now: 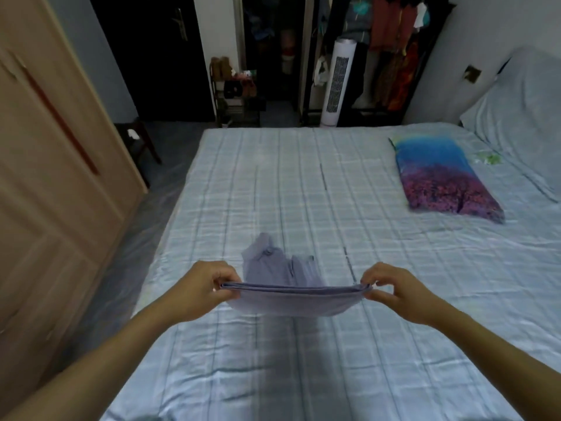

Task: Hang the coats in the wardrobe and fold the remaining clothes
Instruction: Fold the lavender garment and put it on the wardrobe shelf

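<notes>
While both hands pinch it, lavender garment (291, 299) spans between.

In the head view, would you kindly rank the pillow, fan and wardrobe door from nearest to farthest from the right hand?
From the right hand:
1. Pillow, on the bed, ahead to its right.
2. Fan, standing beyond the bed's far edge.
3. Wardrobe door, across at far left.

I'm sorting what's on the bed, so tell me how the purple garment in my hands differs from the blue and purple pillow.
The purple garment is one plain pale colour; the pillow carries a blue and magenta printed picture. The garment is pinched at two corners by the left hand and right hand, its far end trailing on the bed; the pillow lies flat, untouched, farther off to the right. Both rest on the same checked sheet.
</notes>
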A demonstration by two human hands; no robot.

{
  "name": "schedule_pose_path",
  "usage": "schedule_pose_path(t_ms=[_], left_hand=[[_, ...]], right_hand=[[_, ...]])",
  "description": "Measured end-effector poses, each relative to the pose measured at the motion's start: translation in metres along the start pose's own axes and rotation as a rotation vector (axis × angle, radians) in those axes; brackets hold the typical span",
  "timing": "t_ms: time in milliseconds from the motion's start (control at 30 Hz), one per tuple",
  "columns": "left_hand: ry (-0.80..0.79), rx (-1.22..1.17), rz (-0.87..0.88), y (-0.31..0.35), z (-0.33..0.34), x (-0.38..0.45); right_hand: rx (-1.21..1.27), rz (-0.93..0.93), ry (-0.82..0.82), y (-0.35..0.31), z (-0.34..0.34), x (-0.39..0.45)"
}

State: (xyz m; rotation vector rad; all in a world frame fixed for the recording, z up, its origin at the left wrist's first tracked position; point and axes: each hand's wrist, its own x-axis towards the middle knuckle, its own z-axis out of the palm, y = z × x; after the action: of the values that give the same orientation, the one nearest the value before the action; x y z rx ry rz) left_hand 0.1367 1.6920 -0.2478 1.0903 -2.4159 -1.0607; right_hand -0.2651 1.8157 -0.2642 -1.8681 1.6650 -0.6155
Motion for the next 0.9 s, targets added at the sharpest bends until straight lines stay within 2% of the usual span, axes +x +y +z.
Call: schedule_pose_path(t_ms=[100, 267, 500, 567, 633, 767, 833, 900], left_hand=[[-0.040, -0.038, -0.029, -0.008, 0.021, -0.025], [0.005, -0.036, -0.074, -0.005, 0.055, -0.070], [-0.011, 0.067, -0.123, 0.004, 0.117, -0.136], [-0.039, 0.128, -0.126, 0.004, 0.135, -0.156], [-0.090, 0.196, -0.149, 0.006, 0.150, -0.173], [-0.341, 0.313, -0.226, 0.015, 0.167, -0.193], [-0.398, 0.316, -0.240, 0.022, 0.167, -0.193], [-0.355, 0.297, -0.230, 0.026, 0.163, -0.186]], right_hand=[[-0.011, 0.029, -0.056, 0.000, 0.020, -0.032], [-0.070, -0.016, -0.086, -0.006, 0.042, -0.072], [-0.142, -0.025, -0.085, 0.012, 0.092, -0.134], [-0.152, -0.022, -0.077, 0.016, 0.111, -0.155], [-0.179, 0.006, -0.142, 0.019, 0.126, -0.174], [-0.206, 0.133, -0.493, 0.024, 0.146, -0.196], [-0.171, 0.148, -0.470, 0.024, 0.147, -0.194], [-0.117, 0.163, -0.375, 0.021, 0.143, -0.184]])
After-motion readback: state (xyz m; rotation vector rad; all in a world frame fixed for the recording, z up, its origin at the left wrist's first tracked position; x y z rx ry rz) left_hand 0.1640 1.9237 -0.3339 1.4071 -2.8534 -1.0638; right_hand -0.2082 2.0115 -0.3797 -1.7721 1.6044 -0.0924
